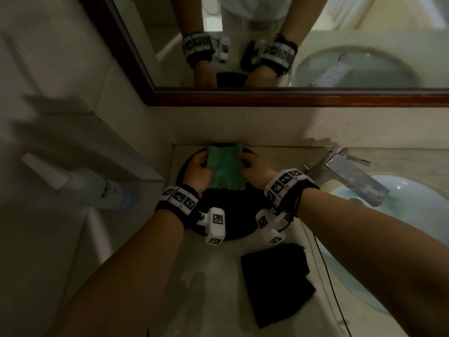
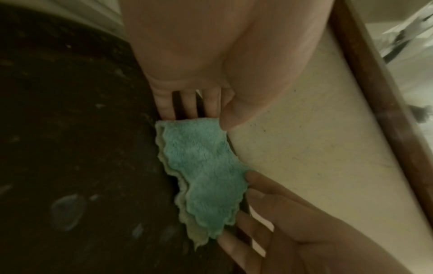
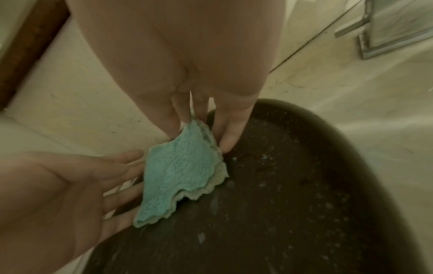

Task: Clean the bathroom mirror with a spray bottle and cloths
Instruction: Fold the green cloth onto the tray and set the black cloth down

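Both hands, left hand (image 1: 198, 170) and right hand (image 1: 255, 167), pinch the folded green cloth (image 1: 224, 167) by its sides over a black basin (image 1: 218, 215); fingers clamped on its edges.

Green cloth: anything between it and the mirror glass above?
Nothing visible. Both hands, left hand and right hand, hold the green cloth over the black basin; only bare wall lies below the mirror.

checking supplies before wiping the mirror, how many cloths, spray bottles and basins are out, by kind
cloths: 2, green cloth in both hands, black cloth on the counter
spray bottles: 1, spray bottle
basins: 1, black basin
total: 4
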A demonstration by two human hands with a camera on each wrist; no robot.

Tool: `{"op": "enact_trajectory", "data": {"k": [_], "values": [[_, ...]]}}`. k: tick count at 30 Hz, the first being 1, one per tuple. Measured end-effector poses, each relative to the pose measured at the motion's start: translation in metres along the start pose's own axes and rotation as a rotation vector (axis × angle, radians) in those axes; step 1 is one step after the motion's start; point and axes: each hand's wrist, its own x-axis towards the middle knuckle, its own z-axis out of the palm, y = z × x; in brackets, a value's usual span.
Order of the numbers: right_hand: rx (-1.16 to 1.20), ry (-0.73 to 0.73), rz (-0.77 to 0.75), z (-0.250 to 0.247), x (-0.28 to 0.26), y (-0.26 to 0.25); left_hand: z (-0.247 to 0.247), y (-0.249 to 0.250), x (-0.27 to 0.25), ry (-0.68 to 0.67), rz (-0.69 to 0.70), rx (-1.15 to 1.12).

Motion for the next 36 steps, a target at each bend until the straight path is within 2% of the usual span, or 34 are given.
{"op": "enact_trajectory", "data": {"k": [3,10,16,21,25,30,33,36], "values": [[0.006,0.041,-0.05,-0.004,-0.004,0.001,-0.001,-0.003,-0.004,0.006,-0.034,0.047],[-0.078,0.035,0.016,-0.024,-0.029,0.01,0.006,-0.003,-0.027,0.108,-0.021,0.095],[-0.216,-0.023,0.001,-0.038,-0.061,0.032,0.021,-0.01,-0.073,0.186,-0.021,0.112],[-0.321,-0.08,-0.006,-0.043,-0.102,0.06,0.04,-0.034,-0.124,0.215,-0.033,0.107],[-0.467,-0.169,-0.026,-0.042,-0.132,0.083,0.058,-0.058,-0.156,0.192,-0.104,0.157],[-0.675,-0.319,-0.052,-0.034,-0.153,0.108,0.078,-0.096,-0.181,0.084,-0.161,0.306],[-0.783,-0.327,-0.14,-0.028,-0.161,0.118,0.084,-0.115,-0.192,0.07,-0.218,0.394],[-0.821,-0.317,-0.178,-0.024,-0.166,0.123,0.089,-0.127,-0.198,0.076,-0.216,0.405]]}}
